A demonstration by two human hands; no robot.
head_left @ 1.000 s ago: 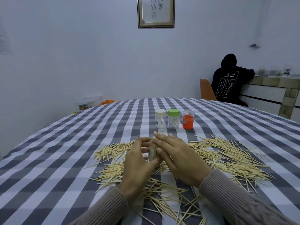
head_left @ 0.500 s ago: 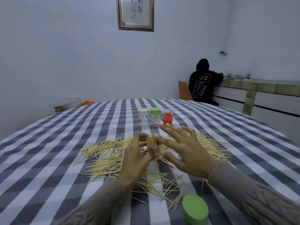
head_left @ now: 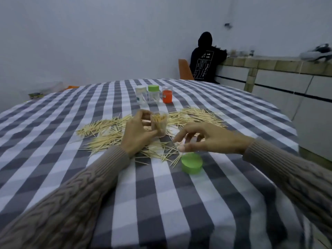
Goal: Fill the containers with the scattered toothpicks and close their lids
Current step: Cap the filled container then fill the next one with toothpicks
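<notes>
Wooden toothpicks [head_left: 159, 121] pack the jar [head_left: 159, 125] her left hand [head_left: 137, 134] grips; her empty, loosely spread right hand [head_left: 206, 139] nearing the lid [head_left: 191, 163] might jolt them out.

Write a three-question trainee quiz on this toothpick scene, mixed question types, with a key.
1. True or false: the clear container packed with toothpicks, gripped by the left hand, already has its lid on.
2. Multiple choice: the loose green lid lies A) on the tablecloth just below the right hand; B) on the orange container; C) in the left hand.
3. Fill in: at the far side of the table stand ___ more containers in a row, the middle one with a green cap.

Key: 1 false; 2 A; 3 three.
</notes>
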